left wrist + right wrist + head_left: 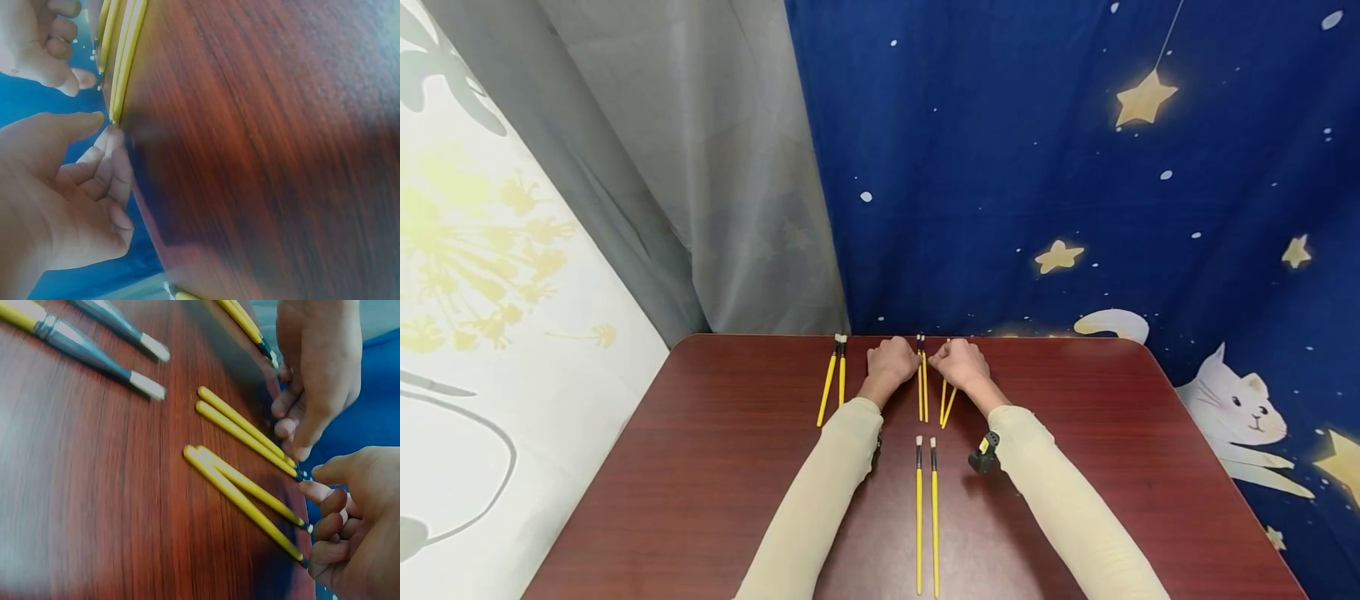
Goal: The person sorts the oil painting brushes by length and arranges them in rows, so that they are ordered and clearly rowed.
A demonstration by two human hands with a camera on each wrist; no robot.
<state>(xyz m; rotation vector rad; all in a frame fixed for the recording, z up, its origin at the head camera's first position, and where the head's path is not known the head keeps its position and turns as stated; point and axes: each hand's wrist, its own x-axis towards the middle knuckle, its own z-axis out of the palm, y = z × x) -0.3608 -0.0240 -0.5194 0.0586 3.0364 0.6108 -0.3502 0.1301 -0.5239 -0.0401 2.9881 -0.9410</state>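
Slim paintbrushes with yellow handles and dark ferrules lie in pairs on a dark red table. Both hands are at the far edge, on either side of the middle brush pair. My left hand has its fingertips right at that pair's bristle end; in the left wrist view a gap shows between its thumb and forefinger. On the other side, my right hand has its thumb and forefinger slightly apart beside the same ends. Its palm hangs over the right pair, whose handle ends meet in a narrow V.
To the left lies another brush pair, handles spread. Two more brushes lie parallel near the front, between the forearms. Behind the table's far edge hang a blue starry curtain and a grey curtain.
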